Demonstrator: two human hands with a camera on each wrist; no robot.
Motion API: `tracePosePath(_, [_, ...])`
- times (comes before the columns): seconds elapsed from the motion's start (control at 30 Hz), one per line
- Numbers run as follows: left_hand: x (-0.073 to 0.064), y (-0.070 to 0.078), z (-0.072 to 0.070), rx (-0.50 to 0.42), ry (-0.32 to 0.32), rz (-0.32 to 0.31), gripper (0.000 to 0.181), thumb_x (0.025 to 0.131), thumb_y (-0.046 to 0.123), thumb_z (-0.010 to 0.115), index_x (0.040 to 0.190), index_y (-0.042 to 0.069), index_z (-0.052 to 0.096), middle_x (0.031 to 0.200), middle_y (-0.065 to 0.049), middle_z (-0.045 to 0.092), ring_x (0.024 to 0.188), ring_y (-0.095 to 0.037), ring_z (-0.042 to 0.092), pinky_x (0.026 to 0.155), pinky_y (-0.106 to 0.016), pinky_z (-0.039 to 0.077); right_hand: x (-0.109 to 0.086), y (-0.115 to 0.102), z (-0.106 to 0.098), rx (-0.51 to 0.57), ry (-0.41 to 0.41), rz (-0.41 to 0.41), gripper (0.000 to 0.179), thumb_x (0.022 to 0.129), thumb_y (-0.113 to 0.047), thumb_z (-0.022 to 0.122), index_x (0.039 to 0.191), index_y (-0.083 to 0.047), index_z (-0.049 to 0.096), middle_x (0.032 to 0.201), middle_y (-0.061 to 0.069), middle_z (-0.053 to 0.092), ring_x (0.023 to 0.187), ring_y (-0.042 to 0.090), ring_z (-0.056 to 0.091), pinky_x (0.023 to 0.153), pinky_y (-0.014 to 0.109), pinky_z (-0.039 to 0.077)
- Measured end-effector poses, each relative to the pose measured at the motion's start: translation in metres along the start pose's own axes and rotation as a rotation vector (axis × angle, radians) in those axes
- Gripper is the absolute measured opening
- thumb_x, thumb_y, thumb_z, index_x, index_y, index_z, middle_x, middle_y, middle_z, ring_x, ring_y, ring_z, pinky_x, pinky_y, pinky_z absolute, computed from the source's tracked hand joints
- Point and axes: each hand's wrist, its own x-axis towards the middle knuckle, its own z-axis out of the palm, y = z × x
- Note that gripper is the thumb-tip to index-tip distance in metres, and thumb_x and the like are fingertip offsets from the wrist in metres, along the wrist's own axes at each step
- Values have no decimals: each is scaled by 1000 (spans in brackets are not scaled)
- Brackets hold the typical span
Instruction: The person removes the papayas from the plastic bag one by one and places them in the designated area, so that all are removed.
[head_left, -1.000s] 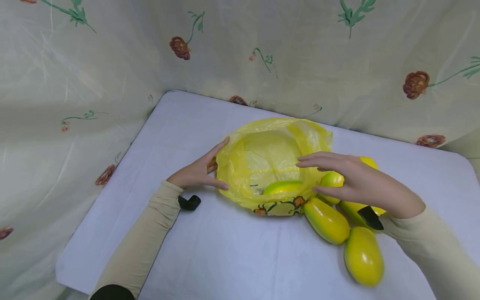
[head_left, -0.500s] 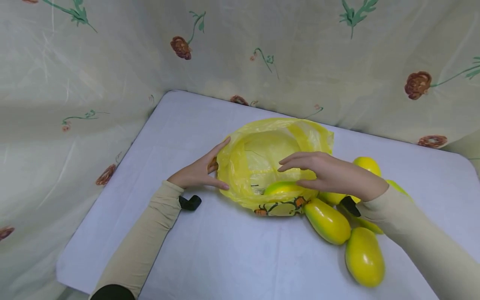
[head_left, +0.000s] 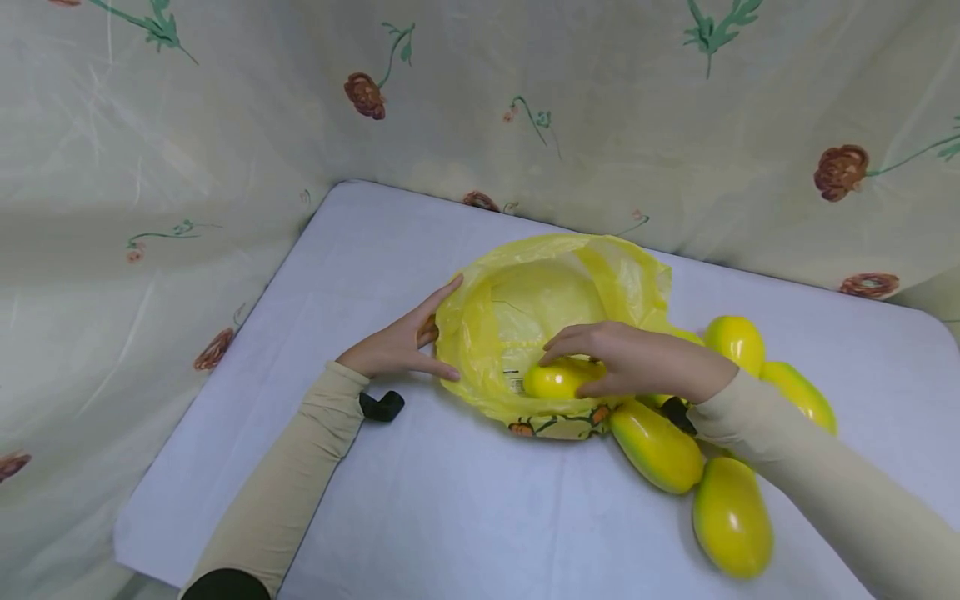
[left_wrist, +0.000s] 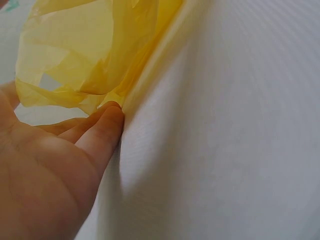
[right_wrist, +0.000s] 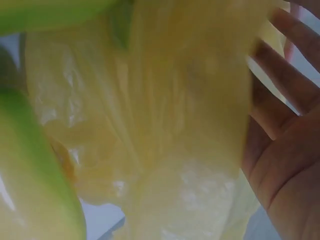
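A yellow plastic bag (head_left: 543,296) lies on the table with its mouth spread toward me and a cartoon print on its near side. My left hand (head_left: 405,340) rests at the bag's left side, thumb and fingers apart and fairly straight. In the left wrist view its fingertips are right at the bag's film (left_wrist: 90,45). My right hand (head_left: 637,358) reaches into the mouth and holds a glossy yellow mango (head_left: 551,382), fingers over the far side, thumb at the near side. In the right wrist view the bag hides those fingertips and that mango.
Right of the bag lie several yellow-green mangoes, among them a near one (head_left: 733,518), one against the bag (head_left: 658,447) and one farther right (head_left: 802,396). The white-covered table (head_left: 480,517) meets a flower-patterned curtain (head_left: 600,108) at the back and left.
My right hand has moved left and down from above the mangoes into the bag, onto the mango inside, which has turned slightly. My left hand has stayed at the bag's side.
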Motion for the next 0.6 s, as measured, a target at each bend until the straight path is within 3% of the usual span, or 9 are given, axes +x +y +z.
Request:
tracePosePath(0.3, [0,3,0,-7,3,-4,131,76,11,93,163,48,4,174,15,-3,162,-15,13,132,-43,23,3,2,9,-60,32,-14,57,97,-15,72,151,-20,54,154,15,52,136,34,57,109,50,54])
tracePosePath(0.6, [1,1,0,-11,-2,-1,132,75,9,93,163,48,3,174,13,-2,162,-17,15,131,-43,26,5,6,13,-75,69,34,69,89,-16,82,152,-18,53,150,12,56,132,31,59,109,48,55])
